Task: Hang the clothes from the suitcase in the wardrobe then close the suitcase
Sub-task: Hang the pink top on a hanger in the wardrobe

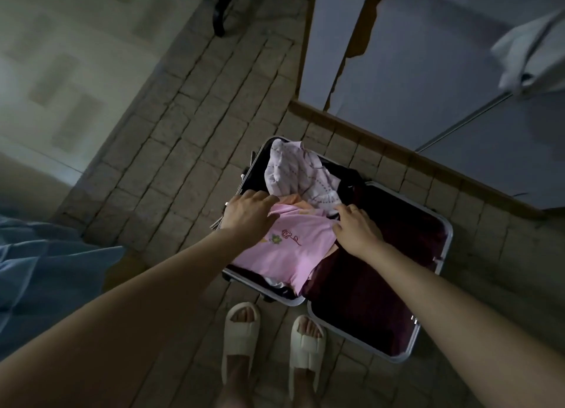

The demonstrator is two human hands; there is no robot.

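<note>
Pink shirt [287, 248], between both hands in the open suitcase [397, 358], is apparently pinched at its top edge by left hand [249, 213] and right hand [357, 231], likely for lifting out.

pink garment [284, 248], lying in the open suitcase [444, 224]: embroidered motif on the chest, a green-and-yellow flower with dark red curling marks just beside it, letter-like but not legible. no other text, label, brand, number or sign can be read.
</note>
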